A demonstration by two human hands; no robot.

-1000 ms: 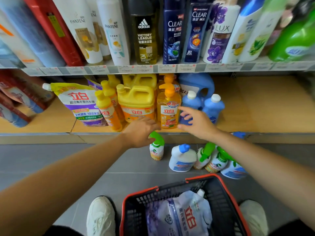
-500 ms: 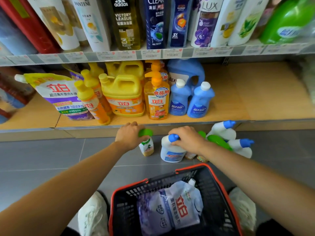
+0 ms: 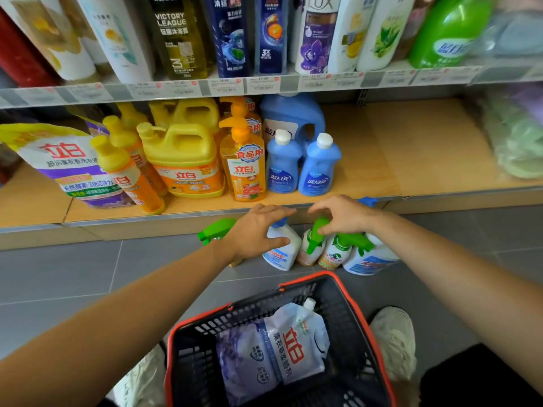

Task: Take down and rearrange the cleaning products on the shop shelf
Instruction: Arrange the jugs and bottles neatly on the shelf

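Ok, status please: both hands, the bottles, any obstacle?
Left hand holds white bottle on floor. Right hand pinches green spray bottle. Neighbour bottles crowd close beside.

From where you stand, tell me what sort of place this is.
Most likely a shop's cleaning-products aisle: a strip of price tags, rows of detergent bottles, a shopping basket.

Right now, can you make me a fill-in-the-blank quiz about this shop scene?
The basket has a ___ rim. The right hand touches a spray head coloured ___. The two blue bottles on the shelf have ___ caps. The white bottle by the left hand stands on the ___.
Missing: red, green, white, floor.
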